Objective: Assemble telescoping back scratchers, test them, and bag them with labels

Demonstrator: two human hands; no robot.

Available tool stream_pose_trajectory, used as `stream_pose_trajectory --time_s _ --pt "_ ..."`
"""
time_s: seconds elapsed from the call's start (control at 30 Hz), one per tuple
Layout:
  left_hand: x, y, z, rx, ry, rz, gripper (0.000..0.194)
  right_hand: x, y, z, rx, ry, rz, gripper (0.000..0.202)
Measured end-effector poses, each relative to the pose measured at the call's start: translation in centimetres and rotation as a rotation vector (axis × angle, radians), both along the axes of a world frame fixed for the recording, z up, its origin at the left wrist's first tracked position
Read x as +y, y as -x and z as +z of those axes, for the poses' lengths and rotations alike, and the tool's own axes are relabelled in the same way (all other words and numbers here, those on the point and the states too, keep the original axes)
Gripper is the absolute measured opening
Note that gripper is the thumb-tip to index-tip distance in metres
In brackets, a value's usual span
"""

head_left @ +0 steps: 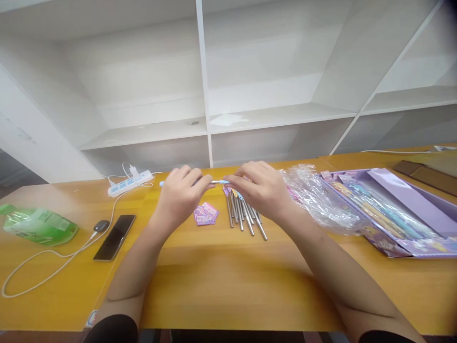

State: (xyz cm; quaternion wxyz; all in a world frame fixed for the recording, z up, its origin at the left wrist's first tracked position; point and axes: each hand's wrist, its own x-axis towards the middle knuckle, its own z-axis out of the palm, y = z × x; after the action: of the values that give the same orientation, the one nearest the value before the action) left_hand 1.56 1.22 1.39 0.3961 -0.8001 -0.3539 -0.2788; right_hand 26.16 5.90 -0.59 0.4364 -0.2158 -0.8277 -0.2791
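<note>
My left hand (180, 193) and my right hand (260, 188) hold one thin pen-like stick (218, 181) between them, level above the wooden table (228, 281). Its pale blue tip (162, 183) pokes out to the left of my left hand. Just below my right hand lies a fanned bunch of several metal sticks with coloured tops (244, 214). A small stack of pink and purple cards (205, 213) lies below the gap between my hands.
Clear plastic sleeves (317, 195) and an open purple box of packaged sets (392, 209) lie to the right. On the left are a black phone (114, 237) on a white cable, a white power strip (130, 184) and a green pouch (37, 226). White shelves stand behind.
</note>
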Motion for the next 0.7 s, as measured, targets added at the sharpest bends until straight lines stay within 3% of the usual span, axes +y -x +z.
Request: stream_pose_trajectory --time_s 0.27,0.47,0.7 --pt "1.1 0.6 0.2 -0.089 -0.099 -0.008 0.012 0.3 0.2 -0.1 0.091 -0.073 -0.079 0.015" --pt "1.8 4.3 1.6 -0.226 -0.174 0.009 0.018 1.9 -2.5 0.5 0.206 -0.032 -0.126 0.013" --pt "2.0 7.9 2.7 -0.231 -0.238 0.05 0.012 4.0 -5.5 0.7 0.271 -0.058 -0.136 0.013"
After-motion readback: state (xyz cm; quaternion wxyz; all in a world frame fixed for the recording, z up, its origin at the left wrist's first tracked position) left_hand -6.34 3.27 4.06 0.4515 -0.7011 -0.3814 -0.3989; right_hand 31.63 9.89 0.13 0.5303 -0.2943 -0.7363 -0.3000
